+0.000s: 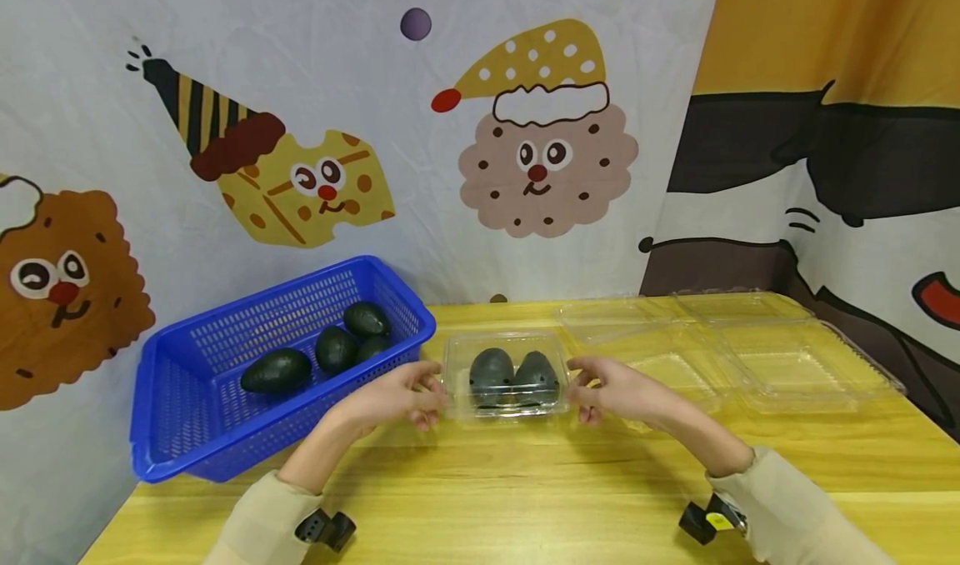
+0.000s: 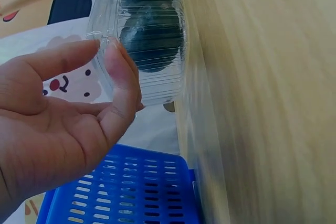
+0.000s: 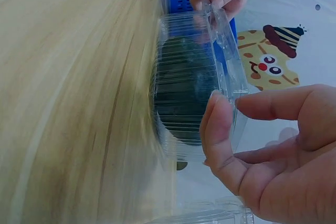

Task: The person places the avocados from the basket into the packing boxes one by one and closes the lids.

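A clear plastic clamshell container (image 1: 457,394) sits on the table in the middle of the head view, its lid down over two dark green avocados (image 1: 491,376). At its left end my left hand (image 1: 403,394) pinches the rim between thumb and fingers. My right hand (image 1: 618,388) pinches the rim at the opposite end, and the right wrist view shows its thumb and index finger at the container's edge (image 3: 228,61). Through the ribbed side in the left wrist view, an avocado (image 2: 152,38) shows dark and rounded.
A blue perforated basket (image 1: 247,440) stands on the left with several avocados (image 1: 276,371) in it. Empty clear plastic containers (image 1: 795,379) lie open at the right of the wooden table (image 1: 510,498). A curtain with cartoon prints (image 1: 420,173) hangs behind.
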### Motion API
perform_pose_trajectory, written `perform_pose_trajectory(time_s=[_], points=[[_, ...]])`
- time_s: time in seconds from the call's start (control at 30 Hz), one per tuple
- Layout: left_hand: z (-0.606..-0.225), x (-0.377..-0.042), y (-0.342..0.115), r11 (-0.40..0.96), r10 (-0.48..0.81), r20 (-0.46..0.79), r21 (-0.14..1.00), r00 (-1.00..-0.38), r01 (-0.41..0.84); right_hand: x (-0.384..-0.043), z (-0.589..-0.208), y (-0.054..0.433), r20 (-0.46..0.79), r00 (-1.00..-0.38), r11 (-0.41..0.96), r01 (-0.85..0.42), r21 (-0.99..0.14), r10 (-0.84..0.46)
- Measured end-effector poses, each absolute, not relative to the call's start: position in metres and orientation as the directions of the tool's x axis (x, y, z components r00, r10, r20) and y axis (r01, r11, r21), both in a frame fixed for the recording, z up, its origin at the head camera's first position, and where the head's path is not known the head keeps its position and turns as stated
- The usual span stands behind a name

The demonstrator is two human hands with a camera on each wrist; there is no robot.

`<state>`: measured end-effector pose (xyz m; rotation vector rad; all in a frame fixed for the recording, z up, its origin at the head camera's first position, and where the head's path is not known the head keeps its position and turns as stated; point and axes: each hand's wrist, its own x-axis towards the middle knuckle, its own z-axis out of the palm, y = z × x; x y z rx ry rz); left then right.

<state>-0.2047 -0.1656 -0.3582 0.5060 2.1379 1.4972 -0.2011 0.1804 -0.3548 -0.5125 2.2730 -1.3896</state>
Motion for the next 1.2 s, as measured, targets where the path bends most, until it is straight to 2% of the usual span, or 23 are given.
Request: perform_pose_trajectory(time_s=[0.3,0.47,0.73,1.2], points=[[-0.359,-0.202,-0.163,0.367,0.523,-0.219,0.930,-0.824,-0.015,-0.199,-0.355,0.181,-0.207,-0.809,0.402,-0.039,-0.915,-0.550],[-0.365,-0.201,-0.159,0.372,0.525,-0.240,0.928,-0.817,-0.033,-0.196,-0.357,0.180,-0.232,-0.813,0.402,-0.004,-0.915,-0.534],[-0.372,-0.201,-0.150,0.338,0.527,-0.272,0.936,-0.805,-0.095,-0.194,-0.362,0.174,-0.273,-0.803,0.326,0.104,-0.940,-0.530],[-0.372,-0.200,-0.143,0.300,0.488,-0.284,0.943,-0.825,-0.147,-0.195,-0.368,0.168,-0.265,-0.811,0.212,0.178,-0.961,-0.521]])
